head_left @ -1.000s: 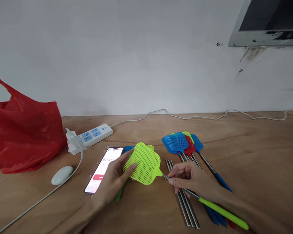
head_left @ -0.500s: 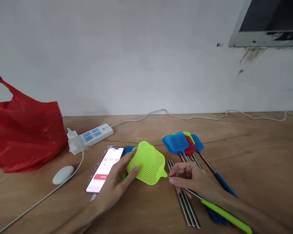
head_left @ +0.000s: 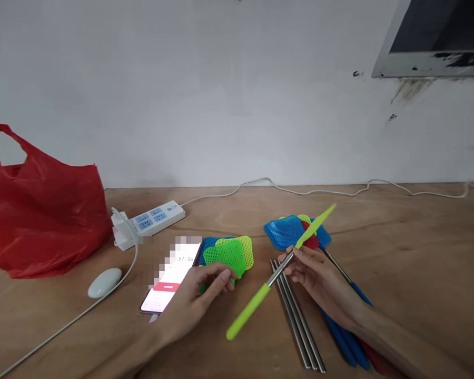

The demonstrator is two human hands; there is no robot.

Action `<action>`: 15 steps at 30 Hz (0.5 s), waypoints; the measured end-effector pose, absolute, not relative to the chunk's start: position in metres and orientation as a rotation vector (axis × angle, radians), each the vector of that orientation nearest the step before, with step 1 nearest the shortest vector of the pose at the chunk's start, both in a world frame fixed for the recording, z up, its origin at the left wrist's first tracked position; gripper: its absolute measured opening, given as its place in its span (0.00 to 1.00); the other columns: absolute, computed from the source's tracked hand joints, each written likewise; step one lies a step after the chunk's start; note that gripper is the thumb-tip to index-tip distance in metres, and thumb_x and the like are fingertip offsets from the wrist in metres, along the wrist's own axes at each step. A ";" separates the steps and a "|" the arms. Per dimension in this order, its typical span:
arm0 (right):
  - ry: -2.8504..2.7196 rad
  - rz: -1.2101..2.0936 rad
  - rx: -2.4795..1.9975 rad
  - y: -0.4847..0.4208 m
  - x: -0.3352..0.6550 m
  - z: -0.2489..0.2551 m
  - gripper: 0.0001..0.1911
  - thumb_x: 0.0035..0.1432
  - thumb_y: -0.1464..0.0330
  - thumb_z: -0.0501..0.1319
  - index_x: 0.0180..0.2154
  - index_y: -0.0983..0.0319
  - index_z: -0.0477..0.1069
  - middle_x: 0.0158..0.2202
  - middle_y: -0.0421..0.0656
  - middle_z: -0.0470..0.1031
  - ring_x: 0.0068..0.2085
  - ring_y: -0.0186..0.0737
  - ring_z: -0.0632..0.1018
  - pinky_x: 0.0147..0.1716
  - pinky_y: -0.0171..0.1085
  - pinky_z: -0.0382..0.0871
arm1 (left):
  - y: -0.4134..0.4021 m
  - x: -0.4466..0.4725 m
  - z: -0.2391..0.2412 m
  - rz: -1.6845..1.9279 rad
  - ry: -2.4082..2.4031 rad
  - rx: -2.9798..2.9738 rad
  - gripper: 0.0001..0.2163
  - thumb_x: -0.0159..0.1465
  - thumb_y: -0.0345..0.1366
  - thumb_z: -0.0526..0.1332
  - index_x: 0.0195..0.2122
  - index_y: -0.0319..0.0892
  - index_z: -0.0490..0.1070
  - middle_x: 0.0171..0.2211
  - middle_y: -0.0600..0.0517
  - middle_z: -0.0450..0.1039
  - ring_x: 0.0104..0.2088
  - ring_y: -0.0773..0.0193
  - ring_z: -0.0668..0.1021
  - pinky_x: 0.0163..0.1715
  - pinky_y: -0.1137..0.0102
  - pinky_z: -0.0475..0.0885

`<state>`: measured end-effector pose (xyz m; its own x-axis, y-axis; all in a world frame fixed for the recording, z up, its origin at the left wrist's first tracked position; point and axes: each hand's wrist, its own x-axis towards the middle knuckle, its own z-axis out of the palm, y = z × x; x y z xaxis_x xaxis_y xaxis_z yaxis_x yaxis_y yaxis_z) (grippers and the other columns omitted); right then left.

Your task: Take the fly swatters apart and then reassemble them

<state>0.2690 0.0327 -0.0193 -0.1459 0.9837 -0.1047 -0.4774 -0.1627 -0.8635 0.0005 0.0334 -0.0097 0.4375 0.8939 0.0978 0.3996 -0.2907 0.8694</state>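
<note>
Pinched in my right hand [head_left: 314,271] is a lime-yellow fly swatter [head_left: 275,275] with a metal shaft. Its head is turned edge-on and points up to the right; its lime grip points down to the left. My left hand [head_left: 207,289] has loosely curved fingers, with nothing visible between them. It hovers at the near edge of loose swatter heads: a green head [head_left: 227,255] on top, a lime head [head_left: 246,247] and a blue head [head_left: 208,242] partly covered. Several bare metal rods [head_left: 300,321] lie below my right hand.
Swatters with blue heads [head_left: 284,231] and a red head [head_left: 311,242] lie piled at right, blue grips [head_left: 345,339] toward me. A lit phone [head_left: 169,279], power strip [head_left: 150,221], white mouse [head_left: 105,282] and red plastic bag [head_left: 43,216] occupy the left. A cable [head_left: 312,192] runs along the wall.
My left hand has let go of the lime swatter head. My right hand has lifted and turned the swatter, so its grip swung from lower right to lower left.
</note>
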 end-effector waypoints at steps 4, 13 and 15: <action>-0.854 1.643 -0.838 0.028 0.264 -0.021 0.12 0.56 0.60 0.70 0.40 0.60 0.80 0.44 0.46 0.81 0.41 0.39 0.81 0.42 0.37 0.72 | 0.027 0.006 -0.004 0.542 1.082 2.002 0.16 0.72 0.49 0.52 0.43 0.44 0.74 0.34 0.53 0.77 0.36 0.61 0.75 0.35 0.70 0.68; -0.731 1.470 -0.856 0.031 0.268 -0.018 0.13 0.52 0.64 0.64 0.41 0.58 0.75 0.55 0.47 0.76 0.51 0.53 0.77 0.41 0.47 0.75 | 0.024 0.001 -0.011 0.509 1.171 2.036 0.15 0.74 0.48 0.46 0.41 0.45 0.66 0.37 0.52 0.72 0.38 0.60 0.74 0.40 0.67 0.68; -0.655 1.279 -0.943 0.042 0.275 -0.020 0.14 0.53 0.62 0.63 0.42 0.57 0.74 0.55 0.45 0.76 0.57 0.53 0.74 0.48 0.49 0.74 | 0.024 0.000 -0.011 0.522 1.214 2.041 0.14 0.74 0.48 0.46 0.43 0.46 0.66 0.39 0.52 0.73 0.40 0.59 0.74 0.42 0.66 0.68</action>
<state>0.2748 0.0415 -0.0199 0.1978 0.9759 -0.0920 -0.4960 0.0187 -0.8681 0.0003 0.0238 -0.0107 0.4805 0.8769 -0.0084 0.5967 -0.3199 0.7359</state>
